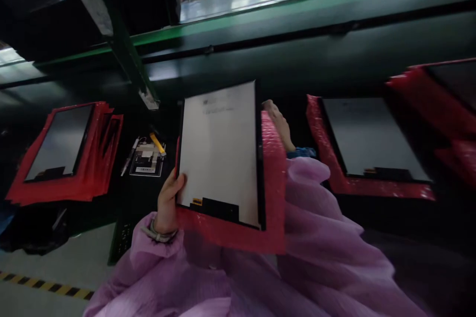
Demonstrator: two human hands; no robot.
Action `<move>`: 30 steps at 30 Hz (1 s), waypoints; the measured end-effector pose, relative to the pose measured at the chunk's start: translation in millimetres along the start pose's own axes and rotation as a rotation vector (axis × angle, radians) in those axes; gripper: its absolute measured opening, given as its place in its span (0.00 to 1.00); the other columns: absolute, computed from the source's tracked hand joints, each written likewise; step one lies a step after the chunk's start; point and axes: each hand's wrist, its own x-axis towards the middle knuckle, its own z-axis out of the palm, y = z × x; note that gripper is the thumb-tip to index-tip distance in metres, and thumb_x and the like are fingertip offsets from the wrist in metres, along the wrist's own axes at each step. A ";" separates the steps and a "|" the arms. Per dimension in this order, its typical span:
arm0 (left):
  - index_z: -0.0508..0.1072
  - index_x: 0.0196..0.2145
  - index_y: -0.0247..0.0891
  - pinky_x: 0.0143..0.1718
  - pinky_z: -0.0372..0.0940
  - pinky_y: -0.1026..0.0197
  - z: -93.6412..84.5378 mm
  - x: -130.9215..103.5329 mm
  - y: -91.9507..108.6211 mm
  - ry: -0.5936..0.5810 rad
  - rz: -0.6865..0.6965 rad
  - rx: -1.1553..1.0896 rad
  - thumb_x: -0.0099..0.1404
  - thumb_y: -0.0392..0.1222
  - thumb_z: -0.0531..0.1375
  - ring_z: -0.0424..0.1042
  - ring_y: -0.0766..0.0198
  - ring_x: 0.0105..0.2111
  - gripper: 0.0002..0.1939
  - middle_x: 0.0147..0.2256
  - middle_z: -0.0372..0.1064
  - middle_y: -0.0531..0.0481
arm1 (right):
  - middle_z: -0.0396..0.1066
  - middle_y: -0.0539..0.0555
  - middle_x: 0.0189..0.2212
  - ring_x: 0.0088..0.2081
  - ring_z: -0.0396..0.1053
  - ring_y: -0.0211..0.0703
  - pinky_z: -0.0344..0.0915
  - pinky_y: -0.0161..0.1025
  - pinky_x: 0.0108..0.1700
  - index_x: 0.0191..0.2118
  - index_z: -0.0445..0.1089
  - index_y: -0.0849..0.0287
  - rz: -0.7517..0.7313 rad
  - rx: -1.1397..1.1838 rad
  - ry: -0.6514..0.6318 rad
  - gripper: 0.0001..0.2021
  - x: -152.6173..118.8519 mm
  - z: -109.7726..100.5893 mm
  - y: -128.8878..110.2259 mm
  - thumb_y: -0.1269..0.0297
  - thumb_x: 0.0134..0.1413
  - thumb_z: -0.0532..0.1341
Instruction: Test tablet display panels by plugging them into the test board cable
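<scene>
In front of me is a flat display panel with a pale face, dark edges and a black strip with a small orange tab at the bottom. Red bubble wrap lies behind it and shows along the right and bottom. My left hand grips the panel and wrap at the lower left, thumb on the front edge. My right hand is behind the panel's right side, beside the wrap's upper edge. Its fingers look bent and close together; their tips and whatever they hold are hidden.
A similar panel lies on a red bubble-wrap stack at left, another on red wrap at right. Between the left stack and my panel are a small circuit-board unit with a yellow strip and a pen-like tool. A green post stands behind.
</scene>
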 end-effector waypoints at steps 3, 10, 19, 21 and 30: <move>0.81 0.46 0.36 0.58 0.71 0.55 -3.4 7.8 -17.8 -0.115 -0.133 0.034 0.48 0.46 0.76 0.75 0.51 0.54 0.27 0.42 0.80 0.48 | 0.69 0.72 0.50 0.50 0.71 0.63 0.67 0.52 0.50 0.49 0.69 0.65 0.131 -0.184 -0.092 0.19 4.1 -8.9 10.2 0.52 0.65 0.57; 0.73 0.56 0.35 0.63 0.65 0.46 -7.7 22.9 -28.3 -0.351 -0.087 0.286 0.57 0.52 0.68 0.71 0.46 0.58 0.32 0.54 0.74 0.40 | 0.76 0.62 0.41 0.42 0.73 0.50 0.65 0.40 0.43 0.37 0.72 0.61 0.103 -0.172 -0.127 0.14 11.7 -15.6 16.8 0.57 0.68 0.55; 0.53 0.72 0.42 0.70 0.53 0.47 -22.0 -3.1 -14.0 -0.252 1.058 1.019 0.73 0.43 0.59 0.49 0.53 0.72 0.33 0.71 0.50 0.39 | 0.66 0.47 0.21 0.21 0.61 0.33 0.57 0.31 0.23 0.35 0.69 0.59 -0.117 0.621 -0.246 0.14 -88.1 -32.1 -5.9 0.52 0.61 0.62; 0.51 0.72 0.38 0.70 0.53 0.45 -18.7 -11.6 -6.1 -0.370 1.243 1.119 0.74 0.44 0.59 0.49 0.50 0.72 0.35 0.70 0.51 0.34 | 0.69 0.49 0.24 0.24 0.63 0.33 0.60 0.30 0.26 0.35 0.73 0.60 -0.227 0.582 -0.449 0.15 -118.1 -34.0 -12.8 0.52 0.61 0.63; 0.69 0.42 0.36 0.33 0.66 0.58 -6.6 -13.5 -5.0 -0.811 1.158 1.198 0.79 0.41 0.48 0.73 0.61 0.31 0.12 0.33 0.74 0.48 | 0.64 0.46 0.19 0.20 0.58 0.31 0.54 0.30 0.22 0.30 0.69 0.59 -0.034 0.979 -0.407 0.17 -169.7 -15.9 -39.5 0.49 0.57 0.68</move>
